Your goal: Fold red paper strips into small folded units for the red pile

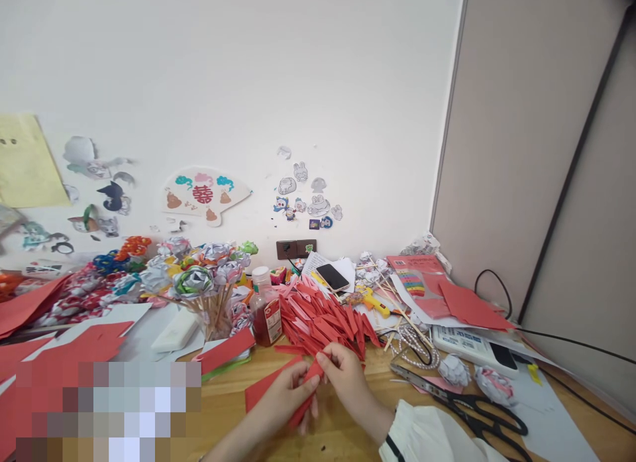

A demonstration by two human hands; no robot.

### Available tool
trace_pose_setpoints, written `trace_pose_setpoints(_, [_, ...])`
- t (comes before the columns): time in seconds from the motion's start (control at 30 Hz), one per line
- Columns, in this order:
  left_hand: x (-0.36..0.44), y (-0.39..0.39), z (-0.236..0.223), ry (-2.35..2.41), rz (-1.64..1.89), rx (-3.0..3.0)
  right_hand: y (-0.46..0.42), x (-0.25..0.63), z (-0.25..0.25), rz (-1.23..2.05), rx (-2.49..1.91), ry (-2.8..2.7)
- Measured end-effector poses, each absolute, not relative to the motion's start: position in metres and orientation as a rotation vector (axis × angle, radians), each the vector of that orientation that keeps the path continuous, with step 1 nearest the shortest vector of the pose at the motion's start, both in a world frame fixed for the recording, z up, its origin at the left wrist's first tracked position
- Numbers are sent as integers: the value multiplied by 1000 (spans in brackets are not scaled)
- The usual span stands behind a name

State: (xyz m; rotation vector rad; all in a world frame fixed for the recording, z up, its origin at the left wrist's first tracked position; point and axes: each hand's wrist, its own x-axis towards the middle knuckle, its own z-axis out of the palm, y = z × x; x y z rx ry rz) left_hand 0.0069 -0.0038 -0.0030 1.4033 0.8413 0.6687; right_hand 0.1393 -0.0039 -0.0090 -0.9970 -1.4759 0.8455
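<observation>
Both hands meet low in the middle of the head view, over the wooden table (228,389). A folded piece of red paper (314,369) is pinched between them. My left hand (293,388) has its thumb on the paper's near side, with the other fingers partly hidden behind it. From the right, my right hand (342,372) grips the paper's upper end between thumb and fingers. Flat red paper (265,386) lies beneath and left of my left hand. Just beyond the hands spreads a pile of folded red paper strips (322,313).
Black-handled scissors (464,405) lie right of my right sleeve. Behind stand a bottle (267,309) and a container of paper flowers (216,316). A phone (332,277), a yellow glue gun (375,303), a beaded string (412,346) and crumpled paper balls (453,369) lie farther right.
</observation>
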Motion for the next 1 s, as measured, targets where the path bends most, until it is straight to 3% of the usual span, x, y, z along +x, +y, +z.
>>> trace_pose_setpoints(0.7, [0,-1,2,890,577,1443,0,143,-10,907,-1028,-1535])
trace_pose_setpoints(1.0, [-2,0,19,1127,813,1500,9,151,-7,923,-993,-1319])
